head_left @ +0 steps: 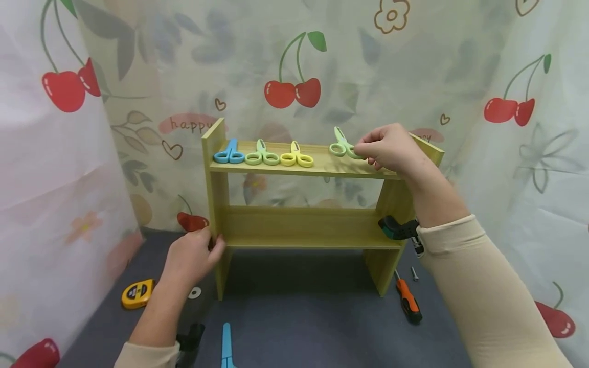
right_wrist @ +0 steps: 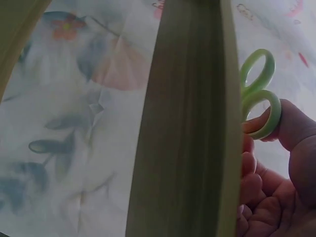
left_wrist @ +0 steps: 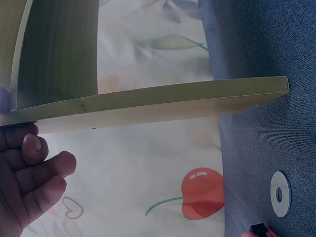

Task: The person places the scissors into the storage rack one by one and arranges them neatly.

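Observation:
My right hand [head_left: 388, 148] pinches one handle loop of a pair of light-green scissors [head_left: 339, 148] just above the top board of a small wooden shelf [head_left: 294, 225]. In the right wrist view, thumb and finger close on the lower green loop [right_wrist: 269, 129], and the board's edge hides the blades. Along that top board, at left, lie blue scissors [head_left: 229, 153], green scissors [head_left: 262, 154] and yellow scissors [head_left: 296, 156], handles toward me. My left hand [head_left: 195, 255] grips the shelf's left side panel [left_wrist: 148, 101], with the thumb on one face and fingers on the other.
On the dark table are a yellow tape measure [head_left: 138, 294] and a white washer [head_left: 195, 293] at left, a blue-handled tool [head_left: 227, 345] in front, partly cut off, and an orange-black screwdriver [head_left: 407, 300] with a bolt [head_left: 414, 274] at right. Printed curtains [head_left: 294, 61] surround the table.

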Motion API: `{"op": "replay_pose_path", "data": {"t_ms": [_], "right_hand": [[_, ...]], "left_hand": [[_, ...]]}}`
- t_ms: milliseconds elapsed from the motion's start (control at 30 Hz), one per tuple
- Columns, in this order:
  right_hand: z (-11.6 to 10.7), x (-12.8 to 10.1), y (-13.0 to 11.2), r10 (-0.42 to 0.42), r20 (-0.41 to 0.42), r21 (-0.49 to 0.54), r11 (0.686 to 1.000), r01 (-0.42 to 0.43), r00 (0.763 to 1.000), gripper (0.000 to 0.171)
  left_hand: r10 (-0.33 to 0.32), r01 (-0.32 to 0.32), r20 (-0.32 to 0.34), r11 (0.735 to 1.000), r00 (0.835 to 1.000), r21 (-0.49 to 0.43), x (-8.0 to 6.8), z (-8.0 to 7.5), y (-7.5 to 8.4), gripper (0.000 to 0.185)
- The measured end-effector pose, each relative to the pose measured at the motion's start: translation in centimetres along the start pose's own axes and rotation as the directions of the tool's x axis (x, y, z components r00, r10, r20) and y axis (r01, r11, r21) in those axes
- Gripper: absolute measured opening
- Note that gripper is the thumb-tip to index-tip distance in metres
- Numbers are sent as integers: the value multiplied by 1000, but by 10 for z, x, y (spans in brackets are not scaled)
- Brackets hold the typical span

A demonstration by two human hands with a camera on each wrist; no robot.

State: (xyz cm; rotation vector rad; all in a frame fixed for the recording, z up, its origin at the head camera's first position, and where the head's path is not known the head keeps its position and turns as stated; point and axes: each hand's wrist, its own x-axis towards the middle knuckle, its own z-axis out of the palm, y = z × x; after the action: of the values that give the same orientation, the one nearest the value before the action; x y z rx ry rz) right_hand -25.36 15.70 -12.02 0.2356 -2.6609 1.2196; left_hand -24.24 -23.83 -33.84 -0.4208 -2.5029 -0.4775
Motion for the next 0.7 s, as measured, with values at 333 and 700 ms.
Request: {"op": "replay_pose_path", "data": {"t_ms": [333,700], "right_hand": [[17,14,0,9,26,-90,996,-7,1000,18],[28,15,-6,23,19,-218,976,-18,1000,20]], "left_hand": [[-6,6,12,1000,1000,-13,0,2,-1,31],[1,-1,8,1000,1000,-2,1,2,-3,30]]}}
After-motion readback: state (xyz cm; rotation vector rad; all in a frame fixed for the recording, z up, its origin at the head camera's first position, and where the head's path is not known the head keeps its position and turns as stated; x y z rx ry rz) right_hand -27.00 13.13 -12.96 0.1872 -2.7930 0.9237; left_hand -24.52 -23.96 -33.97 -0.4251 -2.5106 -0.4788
